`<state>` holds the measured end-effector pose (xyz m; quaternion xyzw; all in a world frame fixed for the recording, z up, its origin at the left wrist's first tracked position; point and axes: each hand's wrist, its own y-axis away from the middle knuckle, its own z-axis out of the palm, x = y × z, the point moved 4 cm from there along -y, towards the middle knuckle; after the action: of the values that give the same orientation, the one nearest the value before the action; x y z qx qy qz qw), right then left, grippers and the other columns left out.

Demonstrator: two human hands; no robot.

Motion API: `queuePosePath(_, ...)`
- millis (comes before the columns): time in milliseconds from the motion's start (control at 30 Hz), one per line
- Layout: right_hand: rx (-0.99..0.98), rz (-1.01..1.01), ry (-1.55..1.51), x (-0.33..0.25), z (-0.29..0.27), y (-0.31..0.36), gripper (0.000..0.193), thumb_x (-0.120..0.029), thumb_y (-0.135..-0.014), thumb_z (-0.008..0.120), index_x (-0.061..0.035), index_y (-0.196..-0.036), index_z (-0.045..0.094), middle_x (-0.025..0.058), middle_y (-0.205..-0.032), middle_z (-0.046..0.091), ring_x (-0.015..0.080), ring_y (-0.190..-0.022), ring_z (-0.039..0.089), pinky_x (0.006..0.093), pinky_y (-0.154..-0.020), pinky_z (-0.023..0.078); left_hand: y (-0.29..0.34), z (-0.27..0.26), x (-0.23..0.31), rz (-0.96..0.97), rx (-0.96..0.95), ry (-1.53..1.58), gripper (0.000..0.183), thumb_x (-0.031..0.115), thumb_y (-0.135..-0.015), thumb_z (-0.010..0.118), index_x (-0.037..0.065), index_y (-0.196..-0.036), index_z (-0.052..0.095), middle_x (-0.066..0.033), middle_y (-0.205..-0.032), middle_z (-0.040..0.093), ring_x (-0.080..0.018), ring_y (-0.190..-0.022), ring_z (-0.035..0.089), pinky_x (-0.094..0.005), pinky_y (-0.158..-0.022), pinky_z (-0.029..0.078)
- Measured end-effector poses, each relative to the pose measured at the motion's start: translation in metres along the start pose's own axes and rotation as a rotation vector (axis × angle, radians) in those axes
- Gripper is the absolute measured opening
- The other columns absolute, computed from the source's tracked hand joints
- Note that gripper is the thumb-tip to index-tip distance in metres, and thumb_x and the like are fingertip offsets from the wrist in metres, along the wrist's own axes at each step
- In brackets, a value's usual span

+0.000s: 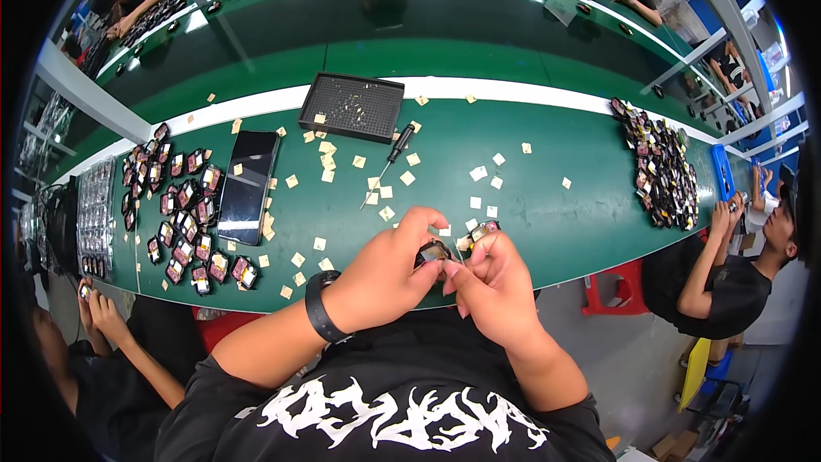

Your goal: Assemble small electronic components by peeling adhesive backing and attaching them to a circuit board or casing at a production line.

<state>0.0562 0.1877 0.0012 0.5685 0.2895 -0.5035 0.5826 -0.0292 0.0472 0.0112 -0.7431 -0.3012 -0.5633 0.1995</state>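
A small black electronic module (434, 251) is gripped between the thumb and fingers of my left hand (376, 269), just above the near edge of the green table. My right hand (498, 291) is closed in a pinch right against the module's near side; what its fingertips hold is too small to tell. A second small module (485, 229), black with a reddish and yellow face, shows just beyond my right fingers. Whether those fingers touch it is not clear. Small cream square pieces (475, 203) lie scattered about my hands.
A screwdriver (395, 154) lies beyond my hands, near a black tray (355, 107). On the left are a dark phone (248, 186) and several loose modules (183, 224). A big pile of modules (658, 167) sits at right. Co-workers sit on both sides; a conveyor (376, 26) runs behind.
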Motion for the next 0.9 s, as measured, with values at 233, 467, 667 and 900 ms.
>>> queuePosePath(233, -0.11, -0.062, 0.259, -0.008, -0.001, 0.01, 0.026, -0.003, -0.095, 0.067, -0.0035, -0.106, 0.044, 0.0005, -0.067, 0.06, 0.0023, -0.057, 0.051, 0.0222, -0.049, 0.038, 0.005, -0.002, -0.014, -0.214, -0.16, 0.318, 0.031, -0.004, -0.094, 0.059, 0.002, -0.119, 0.043, -0.0096, -0.104, 0.066, -0.0119, -0.083, 0.066, -0.027, -0.065, 0.056)
queuePosePath(467, -0.017, -0.273, 0.271, -0.002, -0.006, -0.002, 0.023, -0.003, -0.09, 0.075, 0.0004, -0.107, 0.059, -0.0033, -0.064, 0.056, 0.0001, -0.057, 0.045, 0.0204, -0.05, 0.034, 0.003, -0.008, -0.007, 0.11, -0.228, -0.179, 0.041, 0.0, -0.093, 0.064, 0.0, -0.13, 0.046, -0.0075, -0.1, 0.064, -0.0094, -0.087, 0.063, -0.0255, -0.072, 0.055)
queuePosePath(667, 0.049, -0.13, 0.071, 0.001, -0.004, -0.007, 0.012, -0.005, -0.095, 0.069, 0.0004, -0.102, 0.061, -0.0034, -0.07, 0.06, -0.0001, -0.057, 0.047, 0.0191, -0.05, 0.037, 0.013, 0.004, -0.011, -0.181, -0.245, 0.429, 0.042, 0.002, -0.092, 0.065, -0.001, -0.131, 0.049, -0.0098, -0.105, 0.065, -0.0129, -0.096, 0.063, -0.0275, -0.079, 0.053)
queuePosePath(900, 0.063, -0.182, 0.103, 0.01, -0.01, -0.007, 0.01, -0.006, -0.096, 0.067, -0.0008, -0.101, 0.06, -0.004, -0.074, 0.059, 0.0, -0.06, 0.046, 0.0178, -0.053, 0.036, 0.018, 0.012, -0.021, -0.197, -0.174, 0.862, 0.052, 0.004, -0.1, 0.058, -0.002, -0.148, 0.039, -0.0066, -0.121, 0.058, -0.0114, -0.095, 0.063, -0.0271, -0.079, 0.054)
